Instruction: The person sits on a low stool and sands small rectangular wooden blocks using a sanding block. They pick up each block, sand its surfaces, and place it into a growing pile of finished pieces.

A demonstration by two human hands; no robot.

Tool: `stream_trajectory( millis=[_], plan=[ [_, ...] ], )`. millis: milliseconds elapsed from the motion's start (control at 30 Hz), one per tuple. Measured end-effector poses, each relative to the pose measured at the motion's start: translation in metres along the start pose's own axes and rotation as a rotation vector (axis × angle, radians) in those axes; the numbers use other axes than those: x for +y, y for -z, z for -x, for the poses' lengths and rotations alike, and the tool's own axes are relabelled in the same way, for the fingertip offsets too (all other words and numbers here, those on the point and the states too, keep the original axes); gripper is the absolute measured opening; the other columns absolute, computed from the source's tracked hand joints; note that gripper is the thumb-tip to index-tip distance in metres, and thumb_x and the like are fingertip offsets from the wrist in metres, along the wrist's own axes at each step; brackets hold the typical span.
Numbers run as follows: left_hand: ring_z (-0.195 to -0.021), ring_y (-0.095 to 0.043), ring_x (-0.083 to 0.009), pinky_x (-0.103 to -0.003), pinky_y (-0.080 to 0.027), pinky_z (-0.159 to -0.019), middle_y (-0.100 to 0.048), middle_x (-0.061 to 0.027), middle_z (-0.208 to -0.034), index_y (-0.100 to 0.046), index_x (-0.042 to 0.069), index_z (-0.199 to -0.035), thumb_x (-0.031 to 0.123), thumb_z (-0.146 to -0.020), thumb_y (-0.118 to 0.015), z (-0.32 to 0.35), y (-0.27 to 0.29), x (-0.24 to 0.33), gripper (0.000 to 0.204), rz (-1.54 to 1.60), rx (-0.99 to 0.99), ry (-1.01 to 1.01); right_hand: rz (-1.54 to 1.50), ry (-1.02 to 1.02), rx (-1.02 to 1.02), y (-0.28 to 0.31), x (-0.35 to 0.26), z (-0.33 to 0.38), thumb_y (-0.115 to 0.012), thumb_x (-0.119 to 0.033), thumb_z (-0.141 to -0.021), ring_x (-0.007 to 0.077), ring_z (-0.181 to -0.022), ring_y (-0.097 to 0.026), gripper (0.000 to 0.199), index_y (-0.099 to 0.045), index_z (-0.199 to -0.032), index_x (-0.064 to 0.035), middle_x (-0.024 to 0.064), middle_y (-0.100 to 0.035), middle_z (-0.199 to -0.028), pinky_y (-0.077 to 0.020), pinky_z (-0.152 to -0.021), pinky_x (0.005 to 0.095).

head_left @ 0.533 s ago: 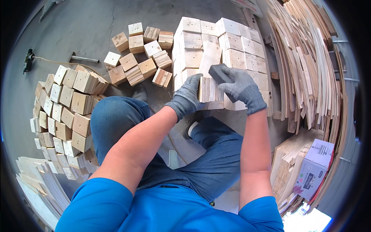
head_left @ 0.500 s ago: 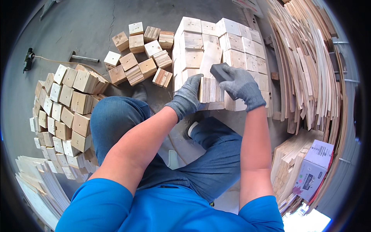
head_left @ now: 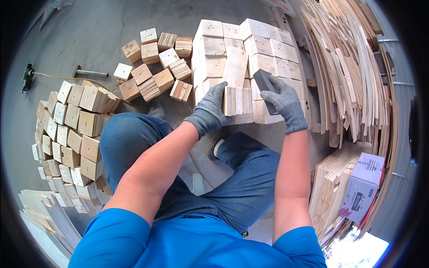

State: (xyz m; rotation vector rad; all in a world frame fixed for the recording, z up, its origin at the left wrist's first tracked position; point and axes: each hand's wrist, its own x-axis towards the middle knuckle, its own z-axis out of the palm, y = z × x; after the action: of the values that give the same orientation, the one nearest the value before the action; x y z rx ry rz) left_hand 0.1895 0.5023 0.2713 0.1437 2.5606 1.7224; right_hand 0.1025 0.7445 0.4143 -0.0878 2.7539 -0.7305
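Observation:
My gloved left hand (head_left: 210,110) is closed on the left side of a layered wooden block (head_left: 237,101), its thumb along the upper left edge. This block stands at the near edge of a stack of pale wooden blocks (head_left: 263,44). My gloved right hand (head_left: 283,100) grips a dark grey rectangular block (head_left: 265,85), perhaps a sanding block, held tilted to the right of the layered block and apart from it. A flat pale wooden piece (head_left: 235,67) lies on the stack just beyond my left hand.
Loose wooden blocks (head_left: 152,82) lie left of the stack, and a larger pile of blocks (head_left: 73,129) is further left. A hammer (head_left: 91,73) and a corded tool (head_left: 27,78) rest on the floor. Long wood strips (head_left: 342,76) and a carton (head_left: 363,187) line the right.
My right hand has drawn the dark block away to the right of the layered wooden block. My left hand keeps its grip. The whole view has shifted slightly.

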Motion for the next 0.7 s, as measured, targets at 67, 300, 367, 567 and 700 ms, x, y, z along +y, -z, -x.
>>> stream_trajectory(
  millis=[67, 300, 367, 567, 700],
  plan=[
    [-0.144, -0.051, -0.0425, -0.043, -0.044, -0.124, -0.050, -0.0271, -0.153, -0.035, 0.001, -0.163, 0.030, -0.067, -0.096, 0.000, 0.005, 0.005, 0.118, -0.023, -0.010, -0.031, -0.143, 0.026, 0.084, -0.005, 0.021, 0.031, -0.089, -0.036, -0.082, 0.0326, -0.125, -0.072, 0.082, -0.062, -0.152, -0.0028, 0.0249, -0.072, -0.137, -0.0546, -0.109, 0.0386],
    [-0.151, -0.046, -0.0382, -0.043, -0.040, -0.128, -0.044, -0.0248, -0.160, -0.026, 0.004, -0.168, 0.027, -0.064, -0.100, -0.001, 0.016, 0.009, 0.130, -0.061, -0.072, -0.041, -0.247, -0.004, 0.283, -0.006, 0.039, 0.084, -0.089, -0.032, -0.084, 0.0329, -0.128, -0.071, 0.079, -0.062, -0.151, 0.0000, 0.0242, -0.070, -0.143, -0.0531, -0.112, 0.0394],
    [-0.151, -0.045, -0.0365, -0.045, -0.043, -0.126, -0.043, -0.0233, -0.160, -0.025, 0.006, -0.169, 0.025, -0.063, -0.101, -0.006, 0.018, 0.008, 0.132, -0.069, -0.101, -0.009, -0.256, 0.010, 0.331, -0.003, 0.037, 0.087, -0.089, -0.034, -0.084, 0.0335, -0.128, -0.071, 0.079, -0.062, -0.150, -0.0004, 0.0244, -0.070, -0.143, -0.0535, -0.111, 0.0399],
    [-0.143, -0.054, -0.0305, -0.041, -0.048, -0.121, -0.056, -0.0203, -0.149, -0.039, 0.000, -0.161, 0.017, -0.065, -0.099, -0.015, 0.024, 0.024, 0.115, -0.173, -0.133, 0.019, -0.188, -0.067, 0.290, 0.002, 0.031, 0.098, -0.089, -0.038, -0.082, 0.0357, -0.128, -0.070, 0.077, -0.066, -0.149, -0.0086, 0.0241, -0.071, -0.139, -0.0540, -0.112, 0.0416],
    [-0.135, -0.058, -0.0315, -0.041, -0.049, -0.119, -0.057, -0.0187, -0.143, -0.046, 0.001, -0.154, 0.012, -0.063, -0.099, -0.011, 0.025, 0.034, 0.107, -0.195, -0.106, -0.144, -0.198, -0.050, 0.325, 0.001, 0.042, 0.101, -0.088, -0.038, -0.082, 0.0366, -0.129, -0.069, 0.075, -0.066, -0.148, -0.0083, 0.0224, -0.071, -0.140, -0.0533, -0.113, 0.0427]
  ],
)
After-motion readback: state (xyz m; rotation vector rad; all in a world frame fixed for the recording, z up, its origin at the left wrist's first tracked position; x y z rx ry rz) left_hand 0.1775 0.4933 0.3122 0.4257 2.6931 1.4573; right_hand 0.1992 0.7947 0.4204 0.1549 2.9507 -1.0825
